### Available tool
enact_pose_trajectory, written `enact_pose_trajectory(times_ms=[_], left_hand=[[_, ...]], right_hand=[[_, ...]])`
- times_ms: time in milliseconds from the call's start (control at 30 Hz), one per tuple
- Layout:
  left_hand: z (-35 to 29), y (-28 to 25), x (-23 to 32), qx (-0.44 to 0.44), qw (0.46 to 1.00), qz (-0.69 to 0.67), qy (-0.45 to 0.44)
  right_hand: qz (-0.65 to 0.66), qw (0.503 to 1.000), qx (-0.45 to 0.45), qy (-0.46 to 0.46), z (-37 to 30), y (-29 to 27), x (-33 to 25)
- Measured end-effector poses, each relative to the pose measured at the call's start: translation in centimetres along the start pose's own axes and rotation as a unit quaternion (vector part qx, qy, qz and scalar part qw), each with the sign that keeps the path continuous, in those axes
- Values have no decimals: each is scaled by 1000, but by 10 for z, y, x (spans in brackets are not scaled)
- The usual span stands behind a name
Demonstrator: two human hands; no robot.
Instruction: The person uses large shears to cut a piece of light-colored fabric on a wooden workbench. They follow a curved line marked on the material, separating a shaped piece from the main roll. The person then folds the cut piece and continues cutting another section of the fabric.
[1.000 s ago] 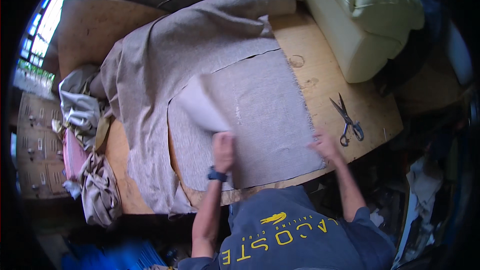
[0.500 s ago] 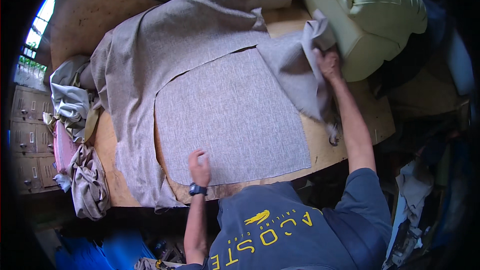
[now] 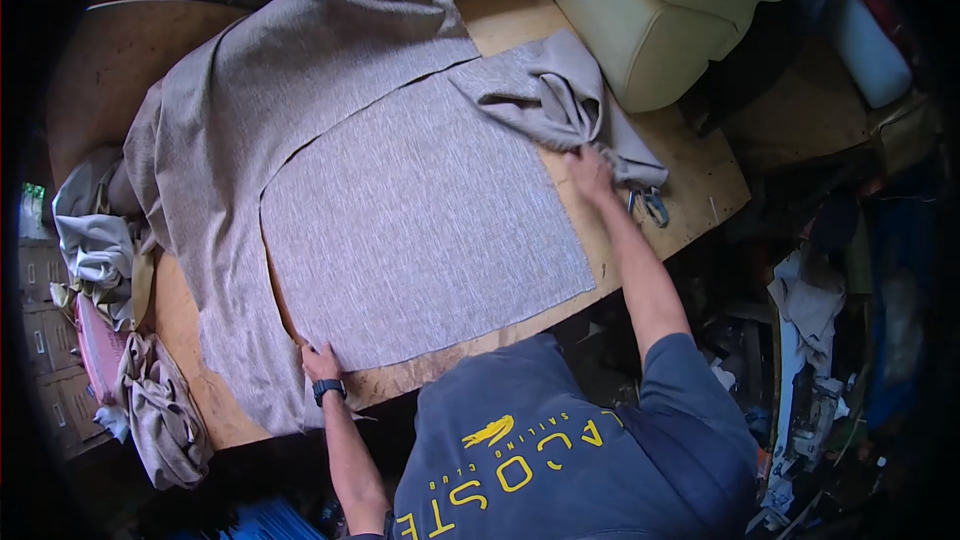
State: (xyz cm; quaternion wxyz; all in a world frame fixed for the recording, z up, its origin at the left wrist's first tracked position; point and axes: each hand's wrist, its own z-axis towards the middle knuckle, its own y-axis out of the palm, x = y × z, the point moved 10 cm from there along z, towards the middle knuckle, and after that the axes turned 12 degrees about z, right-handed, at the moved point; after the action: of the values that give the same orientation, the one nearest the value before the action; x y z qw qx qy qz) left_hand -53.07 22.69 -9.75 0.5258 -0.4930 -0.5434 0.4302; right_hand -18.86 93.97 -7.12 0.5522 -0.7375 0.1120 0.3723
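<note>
A cut panel of grey woven fabric lies flat, its rounded left and far edges separated by a narrow slit from the larger grey fabric. At the slit's near-left end, my left hand has its fingers closed at the larger fabric's edge. My right hand grips a bunched grey fabric offcut, part of which is folded over the panel's far-right corner. Just right of that hand, the handles of what look like scissors stick out from beneath the offcut.
The wooden tabletop shows around the fabric. A pale green upholstered seat stands at the far right. Crumpled grey cloth and white material hang at the left edge. Assorted scraps lie below on the right.
My right hand has drawn the offcut nearer and leftward, folding it over beside the panel. My left hand has moved from above the panel to the slit's lower end. The view has shifted.
</note>
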Motion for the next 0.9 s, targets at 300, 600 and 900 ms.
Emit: enact_pose_trajectory(times_ms=[300,600,900], left_hand=[[-17,1,-41,-12,942,-331,-44],[-41,-127,17,-78,916,-386,72],[-95,-248,-14,-186,809,-556,47]], right_hand=[[-108,991,-74,14,-186,6,8],[289,954,-46,65,-200,-51,-30],[434,894,-106,10,-241,-183,-92]])
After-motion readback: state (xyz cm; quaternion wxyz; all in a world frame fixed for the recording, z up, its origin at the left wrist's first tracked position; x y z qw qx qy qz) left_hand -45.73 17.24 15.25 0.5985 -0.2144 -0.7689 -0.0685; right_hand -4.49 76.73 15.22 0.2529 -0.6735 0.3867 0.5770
